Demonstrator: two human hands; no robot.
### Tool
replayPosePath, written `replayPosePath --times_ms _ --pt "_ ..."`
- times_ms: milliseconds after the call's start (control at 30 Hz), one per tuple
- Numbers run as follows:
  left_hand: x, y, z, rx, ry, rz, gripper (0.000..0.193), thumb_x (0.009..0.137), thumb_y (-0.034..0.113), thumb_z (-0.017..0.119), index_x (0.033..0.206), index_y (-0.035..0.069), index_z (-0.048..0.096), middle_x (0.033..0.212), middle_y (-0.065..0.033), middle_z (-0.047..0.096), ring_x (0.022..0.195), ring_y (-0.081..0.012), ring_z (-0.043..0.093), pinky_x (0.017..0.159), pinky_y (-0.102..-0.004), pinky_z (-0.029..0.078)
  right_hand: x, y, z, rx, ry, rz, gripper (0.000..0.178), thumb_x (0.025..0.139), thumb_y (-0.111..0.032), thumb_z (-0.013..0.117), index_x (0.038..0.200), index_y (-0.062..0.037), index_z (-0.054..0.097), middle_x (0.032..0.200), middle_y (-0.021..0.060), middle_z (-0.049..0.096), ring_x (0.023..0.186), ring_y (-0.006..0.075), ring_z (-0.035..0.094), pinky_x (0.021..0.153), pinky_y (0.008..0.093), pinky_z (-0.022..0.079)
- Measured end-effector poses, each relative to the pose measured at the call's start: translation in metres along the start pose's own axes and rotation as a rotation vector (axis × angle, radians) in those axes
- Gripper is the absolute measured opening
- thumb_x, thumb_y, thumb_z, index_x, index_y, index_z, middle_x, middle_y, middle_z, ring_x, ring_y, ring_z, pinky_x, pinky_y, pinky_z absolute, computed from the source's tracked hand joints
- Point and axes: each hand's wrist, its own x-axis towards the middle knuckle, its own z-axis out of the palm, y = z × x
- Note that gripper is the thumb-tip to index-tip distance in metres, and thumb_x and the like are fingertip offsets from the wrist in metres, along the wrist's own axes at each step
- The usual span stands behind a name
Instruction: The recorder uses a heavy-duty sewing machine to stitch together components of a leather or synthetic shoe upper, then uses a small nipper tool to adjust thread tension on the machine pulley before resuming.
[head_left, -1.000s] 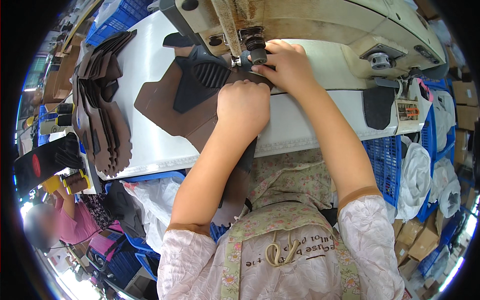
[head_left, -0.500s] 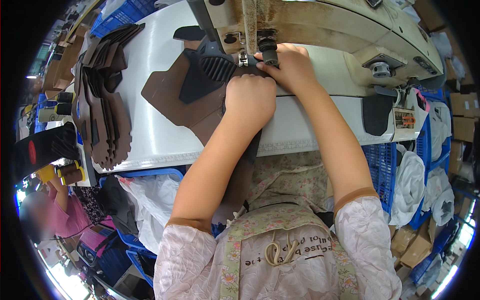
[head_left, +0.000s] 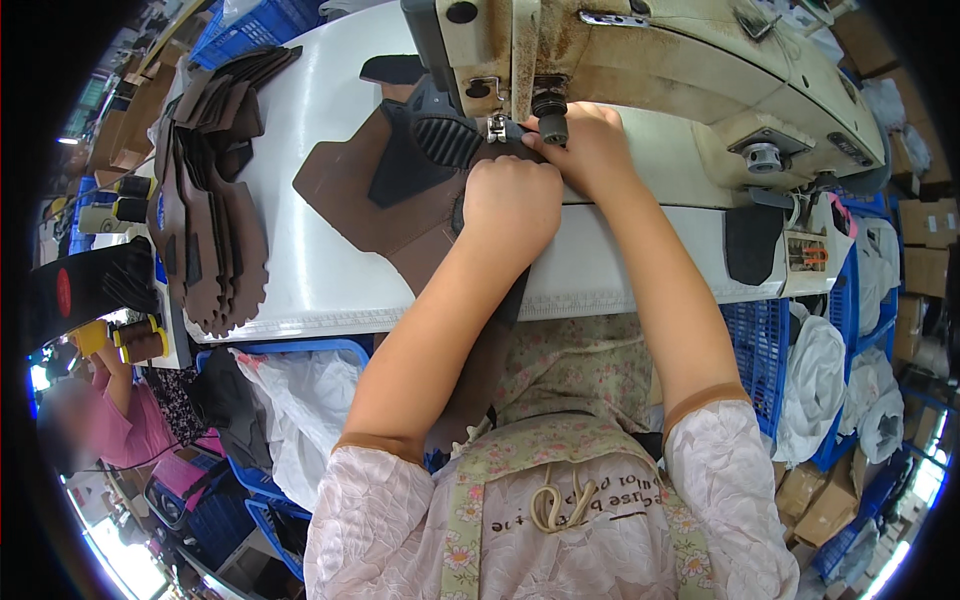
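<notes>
A brown leather-like piece (head_left: 345, 195) with black patches and a ribbed black inset (head_left: 446, 142) lies on the white sewing table, its lower part hanging over the front edge. The presser foot (head_left: 497, 127) of a sewing machine (head_left: 680, 85) stands at the piece's right side. My left hand (head_left: 513, 200) is closed in a fist on the piece just below the foot, the fingers folded under and gripping its edge. Right of the foot, partly behind a dark machine knob (head_left: 551, 120), my right hand (head_left: 592, 150) pinches the piece's far edge; some of its fingertips are hidden.
Stacked brown cut pieces (head_left: 215, 215) lie at the table's left. A loose black piece (head_left: 752, 245) rests at the right. Thread spools (head_left: 140, 340) stand at the left edge. Blue crates (head_left: 755, 350) with white bags flank the table. Another person (head_left: 130, 420) sits at far left.
The whole view has shifted slightly, so the table and machine sit a little lower and further right. Both hands keep nearly the same place and grip beside the presser foot.
</notes>
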Motion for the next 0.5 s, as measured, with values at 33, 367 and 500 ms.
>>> replayPosePath --times_ms 33,367,500 --pt "0.000 0.001 0.001 0.003 -0.005 -0.001 0.009 0.072 0.014 0.059 0.067 0.007 0.064 0.065 -0.0099 0.064 0.063 -0.0248 0.065 0.057 -0.0366 0.051 0.000 0.001 0.001 0.004 -0.004 0.003 0.026 0.082 -0.042 0.068 0.097 -0.0210 0.076 0.087 0.0089 0.067 0.092 0.0283 0.060 0.089 0.0420 0.039" --pt "-0.013 -0.002 -0.013 -0.051 -0.091 -0.056 0.013 0.074 0.016 0.062 0.079 0.006 0.068 0.082 -0.0129 0.069 0.082 -0.0268 0.068 0.070 -0.0367 0.054 0.002 -0.001 0.005 0.047 0.044 -0.014 0.025 0.082 -0.041 0.069 0.095 -0.0210 0.075 0.085 0.0061 0.067 0.092 0.0272 0.060 0.090 0.0427 0.039" --pt "-0.075 -0.018 -0.036 -0.735 0.156 -0.289 0.039 0.077 0.022 0.072 0.112 0.007 0.069 0.123 -0.0207 0.063 0.124 -0.0253 0.056 0.106 -0.0385 0.041 0.000 0.010 0.005 0.023 0.022 -0.006 0.025 0.081 -0.041 0.070 0.096 -0.0211 0.075 0.086 0.0062 0.067 0.092 0.0264 0.060 0.090 0.0419 0.040"
